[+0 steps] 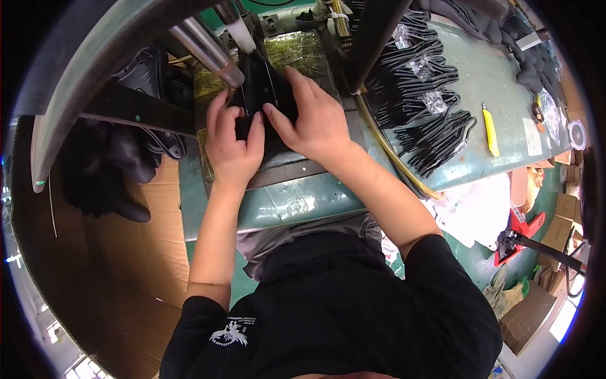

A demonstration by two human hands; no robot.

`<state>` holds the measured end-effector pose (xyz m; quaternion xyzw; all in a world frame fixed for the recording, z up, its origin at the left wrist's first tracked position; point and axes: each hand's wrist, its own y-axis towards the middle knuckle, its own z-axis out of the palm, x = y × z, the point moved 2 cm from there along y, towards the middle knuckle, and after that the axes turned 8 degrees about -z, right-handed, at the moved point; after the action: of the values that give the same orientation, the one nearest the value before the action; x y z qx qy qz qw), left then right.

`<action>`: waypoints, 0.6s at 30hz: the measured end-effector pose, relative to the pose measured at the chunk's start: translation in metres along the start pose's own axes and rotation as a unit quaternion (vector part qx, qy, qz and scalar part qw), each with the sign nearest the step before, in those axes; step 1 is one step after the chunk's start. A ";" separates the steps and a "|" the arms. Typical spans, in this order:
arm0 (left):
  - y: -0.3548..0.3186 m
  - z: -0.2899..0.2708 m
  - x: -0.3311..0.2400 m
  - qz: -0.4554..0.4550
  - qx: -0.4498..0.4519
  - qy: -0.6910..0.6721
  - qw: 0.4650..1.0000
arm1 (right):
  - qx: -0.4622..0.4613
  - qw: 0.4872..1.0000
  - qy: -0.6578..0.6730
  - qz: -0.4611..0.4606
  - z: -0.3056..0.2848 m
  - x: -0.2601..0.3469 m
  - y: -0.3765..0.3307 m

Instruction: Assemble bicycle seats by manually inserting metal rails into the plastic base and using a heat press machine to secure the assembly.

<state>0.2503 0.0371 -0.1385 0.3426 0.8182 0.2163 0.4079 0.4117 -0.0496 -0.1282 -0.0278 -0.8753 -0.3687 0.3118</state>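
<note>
From my seat far away, I look down on two bare hands at work over the yellowish plate (305,55). A soft black piece (255,91) lies on top of the plate, between the hands. The left hand (231,144) is half open with bent fingers, and it touches the left side of the black piece. The right hand (317,121) is open wider, with its thumb apart from its fingers, and it touches the right side. The two thumb tips are near each other. I cannot tell if the hands pinch the piece or only press on it.

Over the plate I see a shiny rod (207,52) and a white-tipped rod (240,35), both slanting down. To the right of the plate, a big heap of black strips (413,82) lies on the green tabletop (476,66). A yellow knife (490,131) lies farther right of the plate. To the left of the plate stands a cardboard box (142,252) with dark things (104,170) in it.
</note>
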 end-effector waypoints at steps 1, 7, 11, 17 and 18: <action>-0.001 -0.001 -0.002 0.000 -0.003 0.000 1.000 | 0.010 1.000 0.006 0.016 0.001 -0.001 -0.003; -0.002 -0.008 -0.011 -0.040 -0.024 -0.010 0.999 | 0.012 0.999 0.026 0.031 -0.006 0.000 -0.005; 0.002 -0.013 -0.006 -0.194 0.077 0.004 0.978 | 0.037 0.992 0.084 0.085 -0.019 0.006 -0.001; -0.013 -0.060 -0.006 -0.282 0.173 -0.272 0.904 | 0.108 0.982 0.051 -0.145 -0.087 0.013 -0.011; -0.015 -0.067 -0.016 -0.312 0.226 -0.300 0.873 | 0.113 0.972 -0.060 -0.197 -0.096 0.016 -0.013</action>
<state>0.1972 0.0107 -0.1014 0.2008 0.7475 -0.2260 0.5914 0.4457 -0.1256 -0.0763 0.1585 -0.9166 -0.3193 0.1810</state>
